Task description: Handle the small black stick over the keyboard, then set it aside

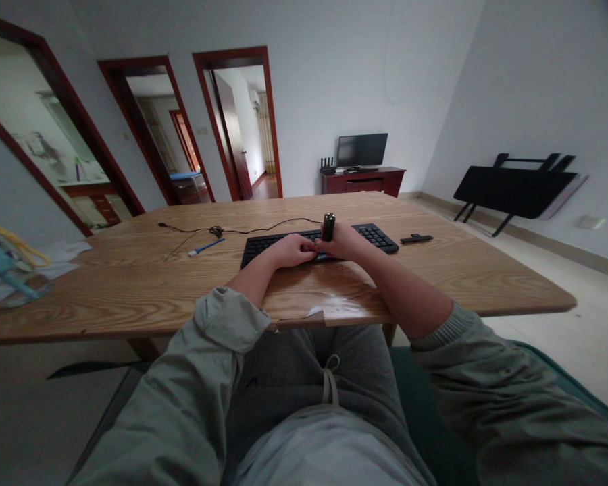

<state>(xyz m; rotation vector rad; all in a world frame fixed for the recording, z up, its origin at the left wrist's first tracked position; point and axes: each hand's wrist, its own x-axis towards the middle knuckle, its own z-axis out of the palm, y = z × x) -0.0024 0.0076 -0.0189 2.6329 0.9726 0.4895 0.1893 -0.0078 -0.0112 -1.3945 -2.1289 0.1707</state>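
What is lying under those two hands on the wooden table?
A black keyboard lies under the left hand and right hand, which grips a dark cylinder. The keyboard's middle keys are hidden.

The keyboard (377, 237) is plain black, same as the little cylinder (328, 227), the remote (416, 238) and the thin cable (263, 228). The table (132, 283) is light honey wood with strong wavy grain. The pen (206, 247) looks blue and white. The person's sleeves (217, 351) are a washed-out grey-green, trousers (284, 364) darker grey. Door frames (272, 115) are deep red-brown against pale walls (334, 67).
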